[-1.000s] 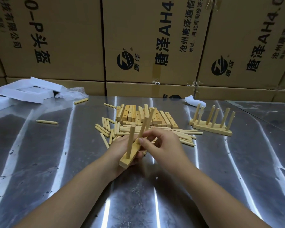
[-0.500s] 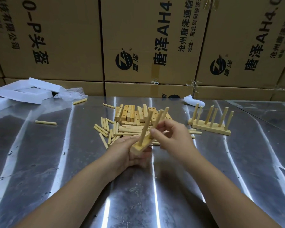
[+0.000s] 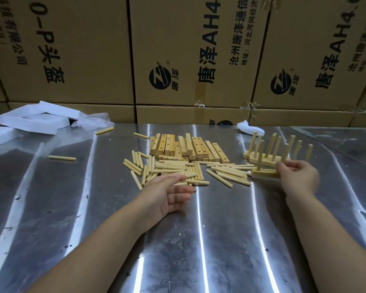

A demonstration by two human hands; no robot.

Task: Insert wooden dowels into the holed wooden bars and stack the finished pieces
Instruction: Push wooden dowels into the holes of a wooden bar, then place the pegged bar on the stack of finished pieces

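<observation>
Left hand (image 3: 171,194), nearest, hovers palm-up with fingers (image 3: 178,177) loose and holding nothing, over the loose dowels (image 3: 226,174). Right hand (image 3: 298,176) grips one end of a dowelled bar (image 3: 264,173), blurred, just in front of the finished piece (image 3: 262,160) on the counter (image 3: 199,240). Step in hand, apparently: stacking. Next move calls for seating it squarely, then fetching a holed bar from the pile (image 3: 188,148). Behind, the boxes (image 3: 72,49) are closed; contents unseen.
</observation>
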